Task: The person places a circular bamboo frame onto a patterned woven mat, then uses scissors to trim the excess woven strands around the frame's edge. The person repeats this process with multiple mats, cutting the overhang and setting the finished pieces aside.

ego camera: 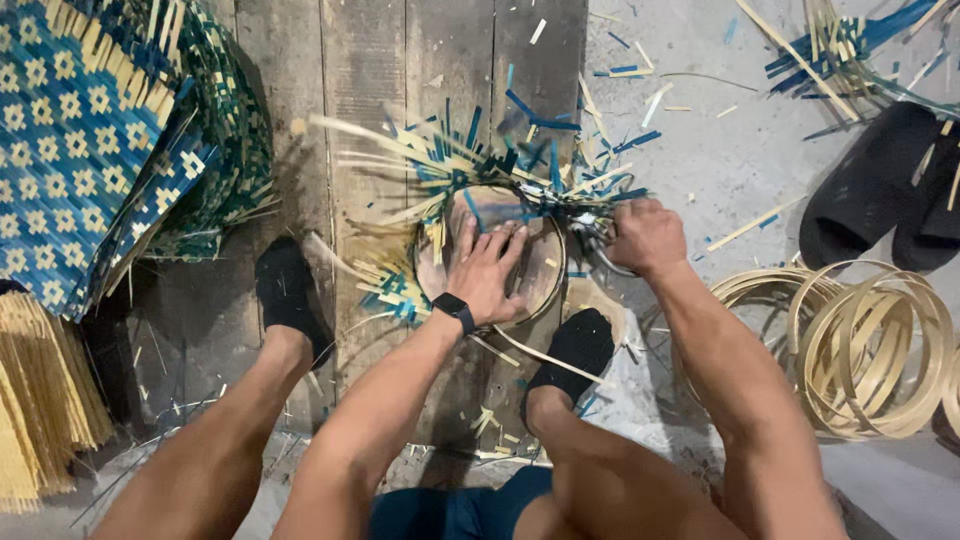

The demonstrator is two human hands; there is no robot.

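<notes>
My left hand [487, 270], with a black watch at the wrist, presses flat on a round wooden form [535, 275] that sits inside a woven blue and tan basket [440, 175] with loose strip ends sticking out. My right hand [645, 236] is closed around the handles of metal shears [592, 240] at the basket's right rim. Both my feet in black socks rest beside the basket, one at its lower right [580, 345], one to its left [290, 295].
Stacked blue and tan woven mats [90, 140] lie at the left, tan strip bundles [40, 400] below them. Several bamboo hoops [870, 350] lie at the right, black sandals [880, 190] above them. Strip offcuts [640, 100] litter the wooden boards and concrete.
</notes>
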